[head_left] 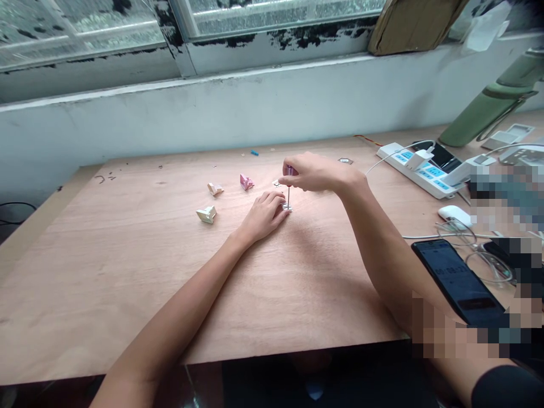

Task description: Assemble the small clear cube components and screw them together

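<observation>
Wooden worktop (119, 283) opens toward eight o'clock. Your right fingers (292, 181) clench a screwdriver (289, 195); left fingers (272, 198) pinch a half-hidden piece (288, 208).

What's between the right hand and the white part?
In the head view, a screwdriver shaft runs from the right hand down toward the white part.

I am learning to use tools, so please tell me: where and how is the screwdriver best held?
Probably by the handle, from above, as the right hand does: the screwdriver stands nearly upright, handle at the top. Its shaft is thin, and the lower end is crowded by the left hand.
</observation>
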A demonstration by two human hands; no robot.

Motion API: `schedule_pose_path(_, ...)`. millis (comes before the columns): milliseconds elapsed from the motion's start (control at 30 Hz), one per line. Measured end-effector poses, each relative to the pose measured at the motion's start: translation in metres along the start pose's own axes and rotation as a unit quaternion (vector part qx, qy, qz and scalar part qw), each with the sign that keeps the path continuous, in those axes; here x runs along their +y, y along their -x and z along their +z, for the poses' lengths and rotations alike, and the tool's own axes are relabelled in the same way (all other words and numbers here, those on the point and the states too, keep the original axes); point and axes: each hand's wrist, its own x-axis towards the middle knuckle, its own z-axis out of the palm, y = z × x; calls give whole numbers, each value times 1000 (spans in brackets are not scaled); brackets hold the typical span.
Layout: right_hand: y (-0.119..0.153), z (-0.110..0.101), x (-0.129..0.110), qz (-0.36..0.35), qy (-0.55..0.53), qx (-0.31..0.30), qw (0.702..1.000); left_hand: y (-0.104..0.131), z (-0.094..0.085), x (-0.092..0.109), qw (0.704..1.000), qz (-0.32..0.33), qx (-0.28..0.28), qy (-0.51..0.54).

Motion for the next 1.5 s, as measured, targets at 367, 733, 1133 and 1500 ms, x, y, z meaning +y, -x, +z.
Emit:
schedule_pose_path(367,1,-4,3,21,8,-25,999,0,0,0,1000,-2,3,-1)
schedule_pose_path(733,-1,-2,3,12,31,-25,999,-1,0,0,1000,2,2,-3)
schedule_pose_path(1133,0,-2,2,29,25,-44,998,0,0,0,1000,0,1,-4)
schedule_pose_path(1500,-1,-1,1,40,11,-67,997,0,-1,1,1000,0,2,-7)
